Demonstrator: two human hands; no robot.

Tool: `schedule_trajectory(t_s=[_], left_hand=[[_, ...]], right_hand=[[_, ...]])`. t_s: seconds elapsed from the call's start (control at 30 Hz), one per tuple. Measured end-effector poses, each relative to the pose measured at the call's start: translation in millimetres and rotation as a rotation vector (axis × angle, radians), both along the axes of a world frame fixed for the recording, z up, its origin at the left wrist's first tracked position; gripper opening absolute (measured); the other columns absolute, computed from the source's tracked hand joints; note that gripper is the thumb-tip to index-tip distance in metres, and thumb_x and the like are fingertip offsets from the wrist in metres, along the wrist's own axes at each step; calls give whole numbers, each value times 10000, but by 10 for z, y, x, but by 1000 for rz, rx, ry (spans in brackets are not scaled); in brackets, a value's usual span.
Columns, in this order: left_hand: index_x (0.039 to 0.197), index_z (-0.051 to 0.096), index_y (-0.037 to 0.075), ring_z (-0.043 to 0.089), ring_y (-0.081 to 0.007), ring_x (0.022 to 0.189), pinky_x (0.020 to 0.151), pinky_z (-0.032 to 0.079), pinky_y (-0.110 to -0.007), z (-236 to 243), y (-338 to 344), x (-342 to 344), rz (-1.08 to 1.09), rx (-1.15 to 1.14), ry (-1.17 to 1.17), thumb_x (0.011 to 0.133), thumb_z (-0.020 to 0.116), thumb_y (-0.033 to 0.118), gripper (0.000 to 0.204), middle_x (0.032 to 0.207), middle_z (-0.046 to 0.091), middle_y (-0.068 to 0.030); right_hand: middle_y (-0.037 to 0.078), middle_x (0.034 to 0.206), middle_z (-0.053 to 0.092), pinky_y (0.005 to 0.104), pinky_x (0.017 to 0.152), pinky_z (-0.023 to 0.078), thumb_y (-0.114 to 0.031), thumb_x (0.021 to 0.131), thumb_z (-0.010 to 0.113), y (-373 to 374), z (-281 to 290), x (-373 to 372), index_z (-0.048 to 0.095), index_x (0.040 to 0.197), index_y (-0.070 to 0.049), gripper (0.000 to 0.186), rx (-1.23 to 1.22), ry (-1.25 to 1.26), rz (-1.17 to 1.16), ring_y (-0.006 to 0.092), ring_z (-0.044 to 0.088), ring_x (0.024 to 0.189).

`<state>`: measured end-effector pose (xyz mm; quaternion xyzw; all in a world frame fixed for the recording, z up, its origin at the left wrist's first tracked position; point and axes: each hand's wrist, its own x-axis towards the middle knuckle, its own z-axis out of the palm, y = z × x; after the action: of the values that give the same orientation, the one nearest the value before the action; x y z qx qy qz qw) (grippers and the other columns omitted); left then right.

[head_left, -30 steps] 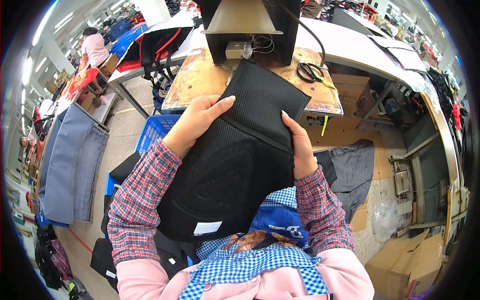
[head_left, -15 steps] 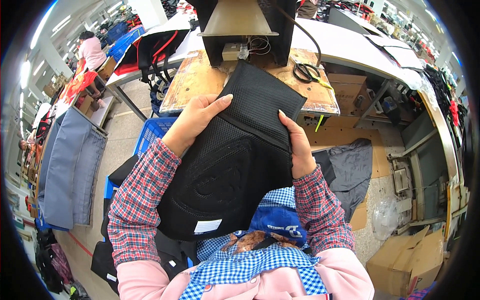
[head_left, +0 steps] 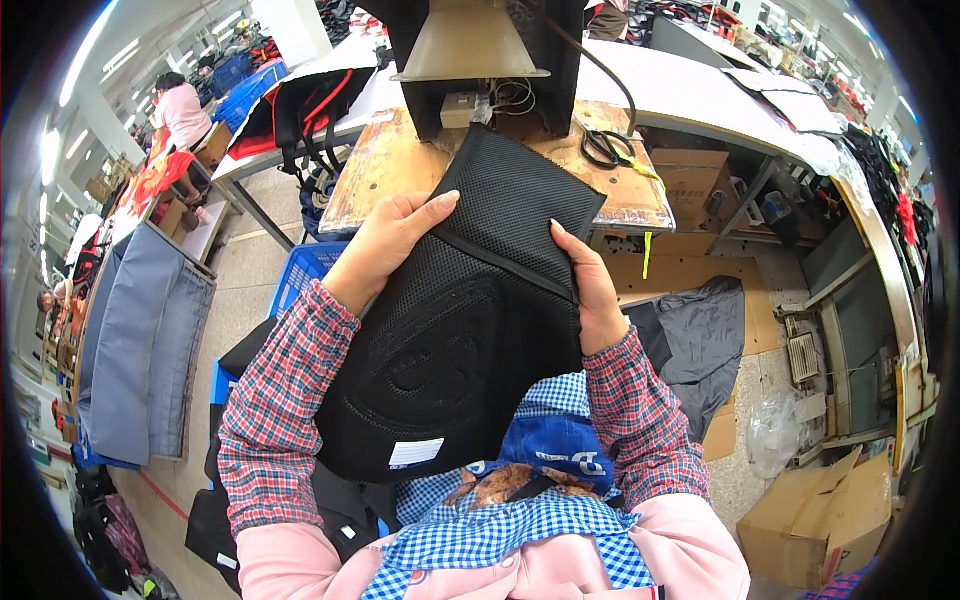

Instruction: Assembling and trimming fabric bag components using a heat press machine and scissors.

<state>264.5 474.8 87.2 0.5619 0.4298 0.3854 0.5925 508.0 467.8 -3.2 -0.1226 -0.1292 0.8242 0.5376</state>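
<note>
Panel (head_left: 470, 310) of black mesh looks largely made up: band (head_left: 505, 265) crosses it approx. from L hand (head_left: 395, 240) to R hand (head_left: 597, 290), raised emblem (head_left: 425, 360) sits bodyward of that, & white label (head_left: 416, 453) is on nr the end closest to the body. Work left: can't tell; edge beyond R hand looks jagged, so poss. unfinished there. Panel hangs btwn both hands, tilted, far end past the fingertips & overlapping wooden counter (head_left: 375, 170) in view; whether it rests on it, can't tell. L hand's closed on L edge, thumb on top, other fingers hidden below; R hand has R edge, thumb up, rest mostly hidden. Scissors (head_left: 606, 150) lie fwd of R hand; blue crate (head_left: 303, 268) is L of L hand, lower down.
</note>
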Motion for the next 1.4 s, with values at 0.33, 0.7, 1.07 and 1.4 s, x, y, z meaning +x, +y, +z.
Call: schedule_trajectory(t_s=[0.33,0.7,1.07,1.4], left_hand=[[1082,668,-57,642,-59,807,733,514,-207,16,-50,-63,-2,70,55,1008,571,300,377,932,703,-32],[1085,669,-47,565,-45,846,810,475,-223,-456,-454,-549,-436,19,477,1018,523,410,485,902,657,29],[1197,643,-11,612,-97,951,874,501,-266,-396,-930,-536,-243,-69,139,1000,592,285,360,1065,680,-26],[1147,654,-16,658,-120,950,858,523,-267,-197,-918,-821,-18,-44,-165,1004,577,250,312,1096,696,-68]], right_hand=[[159,1128,674,340,847,594,-144,941,635,1,5,-29,609,1167,34,289,26,-90,-16,241,693,959],[91,1119,669,288,876,541,-166,914,695,-488,292,317,600,1200,-1,344,301,-567,-65,169,657,989],[85,1122,669,272,911,511,-177,905,704,-422,421,-5,594,1205,11,370,260,-666,56,148,645,997],[164,1067,692,270,788,581,-170,931,652,73,585,-440,621,1138,76,323,125,-491,348,204,699,883]])
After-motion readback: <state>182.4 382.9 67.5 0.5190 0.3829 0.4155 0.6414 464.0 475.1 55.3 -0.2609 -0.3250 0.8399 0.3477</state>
